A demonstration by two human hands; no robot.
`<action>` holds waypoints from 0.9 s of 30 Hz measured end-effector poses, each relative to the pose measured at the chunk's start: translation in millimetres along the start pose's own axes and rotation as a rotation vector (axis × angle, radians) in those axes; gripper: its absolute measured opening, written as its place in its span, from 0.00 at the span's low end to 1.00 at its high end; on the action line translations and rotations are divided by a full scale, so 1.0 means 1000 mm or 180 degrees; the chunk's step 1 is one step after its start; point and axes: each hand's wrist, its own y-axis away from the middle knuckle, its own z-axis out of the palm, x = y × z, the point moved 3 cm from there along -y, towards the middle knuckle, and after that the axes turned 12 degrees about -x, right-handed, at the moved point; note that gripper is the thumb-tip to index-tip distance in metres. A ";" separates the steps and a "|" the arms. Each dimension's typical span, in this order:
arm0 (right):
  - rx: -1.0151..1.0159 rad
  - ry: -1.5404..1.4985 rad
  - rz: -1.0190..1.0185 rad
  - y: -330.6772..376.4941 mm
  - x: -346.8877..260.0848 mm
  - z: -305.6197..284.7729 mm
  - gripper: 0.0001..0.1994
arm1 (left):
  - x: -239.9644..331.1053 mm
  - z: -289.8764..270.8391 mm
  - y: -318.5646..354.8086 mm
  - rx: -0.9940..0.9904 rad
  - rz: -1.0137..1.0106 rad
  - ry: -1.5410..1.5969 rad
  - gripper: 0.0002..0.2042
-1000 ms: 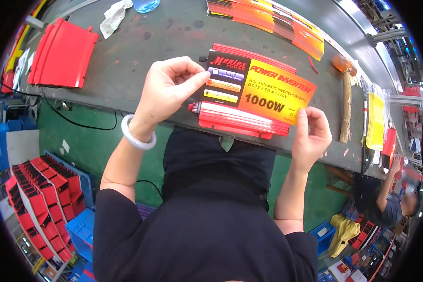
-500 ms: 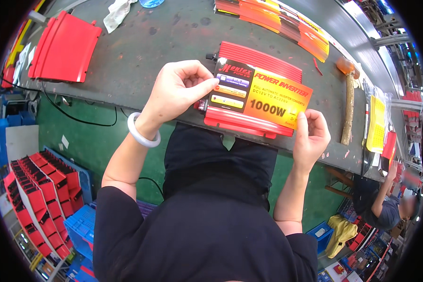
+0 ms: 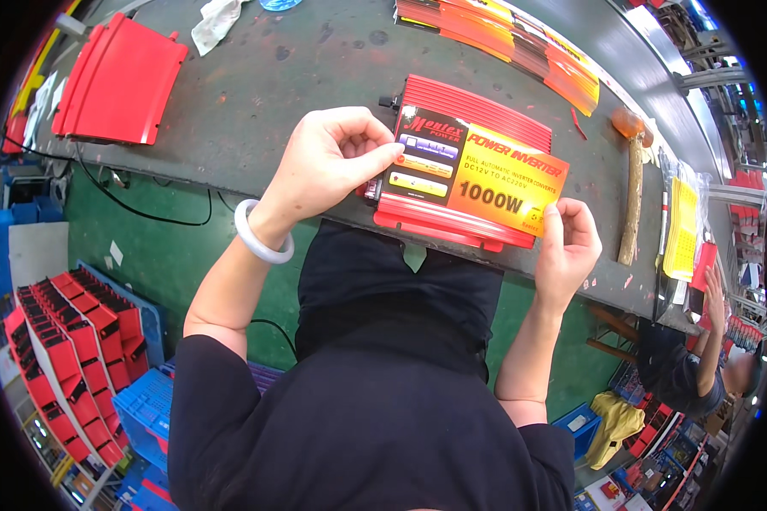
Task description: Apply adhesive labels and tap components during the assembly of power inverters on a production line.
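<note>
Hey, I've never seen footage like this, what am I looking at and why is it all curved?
A person wears a wide fisheye camera on the head, looking down at their own bare hands; that lens bends the edges. On the grey workbench lies a ribbed red box. The left hand and right hand hold a large orange and black label by its ends, flat over the box. Nearby lie a red cover, a wooden-handled mallet and a row of spare labels.

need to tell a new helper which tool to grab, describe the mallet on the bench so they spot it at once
Start at the grey bench, then go to its right end, past the red finned box the two hands hold. The mallet lies there alone, pale wooden handle toward the near edge, orange head at the far end; it is the only wooden thing there.
</note>
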 end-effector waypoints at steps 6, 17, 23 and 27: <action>0.0013 0.0001 -0.0021 0.000 0.000 -0.001 0.03 | -0.001 0.001 -0.001 -0.0010 0.0018 -0.0034 0.05; -0.0022 0.0159 -0.0023 -0.001 0.002 -0.001 0.04 | -0.002 -0.001 -0.001 0.0043 0.0017 -0.0084 0.05; 0.0084 0.0020 -0.0069 0.001 0.003 -0.001 0.03 | -0.005 0.001 -0.001 0.0048 0.0041 0.0385 0.05; 0.0099 -0.0074 -0.0128 0.002 -0.001 0.000 0.03 | -0.002 0.000 0.000 -0.0005 0.0018 0.0332 0.05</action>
